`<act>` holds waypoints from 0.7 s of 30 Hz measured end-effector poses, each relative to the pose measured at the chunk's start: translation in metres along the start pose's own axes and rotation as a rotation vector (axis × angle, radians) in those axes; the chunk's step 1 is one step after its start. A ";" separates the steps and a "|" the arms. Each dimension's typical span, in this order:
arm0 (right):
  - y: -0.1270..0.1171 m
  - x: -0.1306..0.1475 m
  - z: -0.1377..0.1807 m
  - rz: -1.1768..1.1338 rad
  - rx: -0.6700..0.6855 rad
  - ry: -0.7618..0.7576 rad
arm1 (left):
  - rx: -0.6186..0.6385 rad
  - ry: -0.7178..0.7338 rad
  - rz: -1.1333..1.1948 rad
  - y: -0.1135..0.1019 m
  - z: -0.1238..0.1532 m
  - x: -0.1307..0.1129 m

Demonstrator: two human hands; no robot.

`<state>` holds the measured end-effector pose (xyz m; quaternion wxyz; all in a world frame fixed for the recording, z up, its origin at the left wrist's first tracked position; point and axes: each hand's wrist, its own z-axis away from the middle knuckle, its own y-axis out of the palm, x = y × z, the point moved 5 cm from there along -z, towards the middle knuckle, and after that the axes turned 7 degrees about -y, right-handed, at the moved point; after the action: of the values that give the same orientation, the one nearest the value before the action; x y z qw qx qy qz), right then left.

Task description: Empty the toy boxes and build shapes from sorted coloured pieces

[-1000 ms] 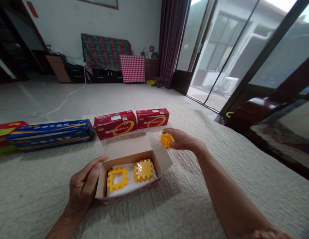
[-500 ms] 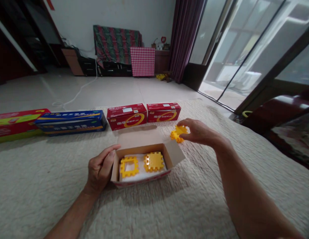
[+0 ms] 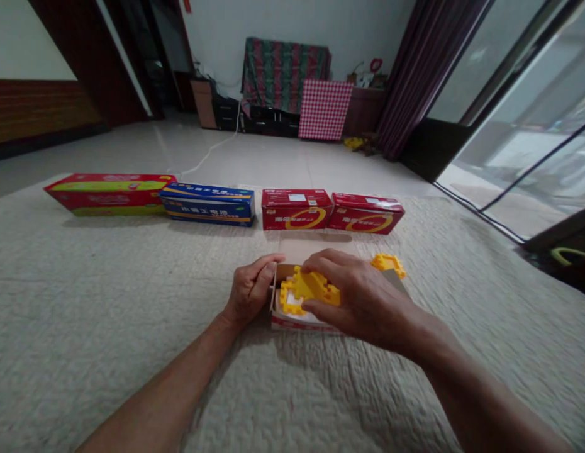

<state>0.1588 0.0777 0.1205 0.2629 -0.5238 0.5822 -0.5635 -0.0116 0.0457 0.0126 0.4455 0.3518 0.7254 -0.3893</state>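
An open cardboard box (image 3: 299, 322) with a red-patterned front stands on the quilted cover. My left hand (image 3: 251, 289) is closed on its left side, thumb and fingers pinching the wall. Over the box, my right hand (image 3: 351, 292) grips a yellow toothed plastic block (image 3: 310, 284) between thumb and fingers. Below it in the box, a yellow square frame piece (image 3: 287, 303) rests on white padding, partly covered. The box's right half is hidden behind my right hand. Right of the box, more yellow toothed pieces (image 3: 389, 264) lie on the cover.
Beyond the open box stand a red and green carton (image 3: 116, 195), a blue carton (image 3: 207, 204) and two red cartons (image 3: 295, 211), in a row on the quilted cover (image 3: 132, 327). A glass door stands at the right.
My right hand has moved left from the yellow pieces on the cover to above the box, with a yellow block in its grip. My left hand stays on the box. The view has turned left.
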 end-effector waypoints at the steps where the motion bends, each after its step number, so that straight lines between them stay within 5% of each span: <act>1: 0.003 0.001 -0.004 0.013 0.015 0.001 | 0.003 0.005 0.008 0.000 0.000 -0.001; 8: 0.018 0.004 -0.014 -0.017 0.025 -0.045 | 0.009 0.050 0.021 0.000 -0.001 -0.003; 13: -0.009 -0.007 -0.006 0.007 -0.148 -0.072 | 0.003 0.022 0.012 0.001 0.000 -0.001; 17: -0.044 -0.046 0.014 0.096 -0.356 0.049 | -0.016 0.047 -0.025 0.000 0.000 -0.002; 21: -0.057 -0.118 0.055 0.141 -0.513 0.285 | -0.017 0.057 -0.088 -0.001 0.000 -0.004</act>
<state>0.2625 0.1739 0.1276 0.0760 -0.4469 0.7715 -0.4464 -0.0115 0.0447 0.0166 0.4099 0.3269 0.7558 -0.3922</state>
